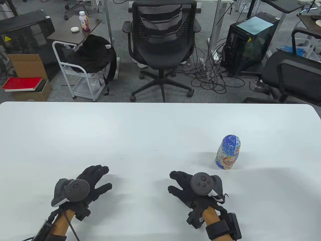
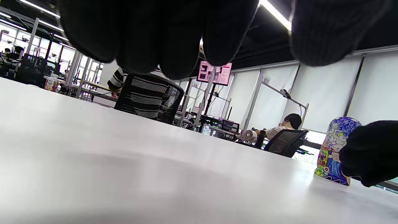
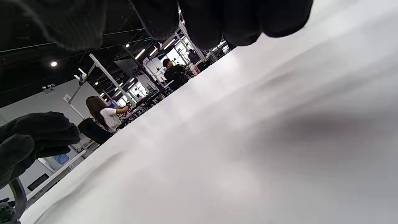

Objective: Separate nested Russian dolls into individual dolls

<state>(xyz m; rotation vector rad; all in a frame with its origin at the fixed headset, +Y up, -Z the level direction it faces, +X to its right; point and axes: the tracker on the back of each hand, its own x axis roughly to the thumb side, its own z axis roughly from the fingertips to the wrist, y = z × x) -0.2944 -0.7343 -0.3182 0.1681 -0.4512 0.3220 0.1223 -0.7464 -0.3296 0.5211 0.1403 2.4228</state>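
Observation:
One painted Russian doll (image 1: 228,152), blue on top and multicoloured below, stands upright and closed on the white table (image 1: 150,130), right of centre. It also shows at the right edge of the left wrist view as the doll (image 2: 334,146), partly behind a gloved right hand (image 2: 370,152). My right hand (image 1: 181,184) rests near the front edge, down and left of the doll, fingers relaxed, holding nothing. My left hand (image 1: 99,179) lies further left, fingers loosely spread and empty. In the wrist views the left fingertips (image 2: 174,40) and right fingertips (image 3: 217,21) hang over bare table.
Beyond the table's far edge stand a black office chair (image 1: 161,47), a second chair (image 1: 291,75), a computer tower (image 1: 248,45), a white cart (image 1: 82,75) and floor cables. People sit at distant desks in the wrist views.

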